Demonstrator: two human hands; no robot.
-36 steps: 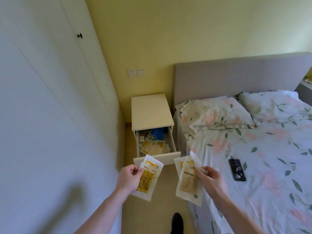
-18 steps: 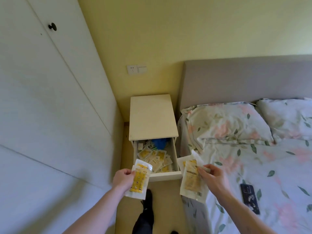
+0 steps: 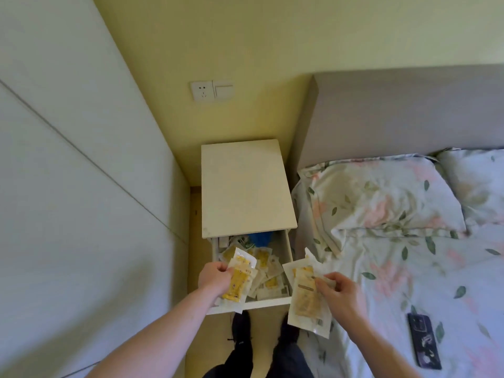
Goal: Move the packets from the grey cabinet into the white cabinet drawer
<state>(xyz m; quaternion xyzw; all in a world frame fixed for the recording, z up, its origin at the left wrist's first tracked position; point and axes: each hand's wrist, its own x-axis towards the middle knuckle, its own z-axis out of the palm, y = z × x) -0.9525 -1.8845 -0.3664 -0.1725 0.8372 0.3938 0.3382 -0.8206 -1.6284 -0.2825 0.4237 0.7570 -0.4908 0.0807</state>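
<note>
Above the open white cabinet drawer (image 3: 272,303), already heaped with packets: left hand (image 3: 214,278) gripping yellow-and-clear plastic packets (image 3: 240,279), right hand (image 3: 341,296) pinching beige paper-backed packets (image 3: 305,298), both loads awaiting release.

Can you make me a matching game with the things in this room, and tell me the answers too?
Things:
1. left hand
2. phone
3. drawer
4. wall socket

Places or states:
A. lying on the flowery bed cover
B. pulled open, with many packets inside
C. up on the yellow wall
D. holding a packet above the drawer

Right pairs: 1-D, 2-A, 3-B, 4-C
</note>
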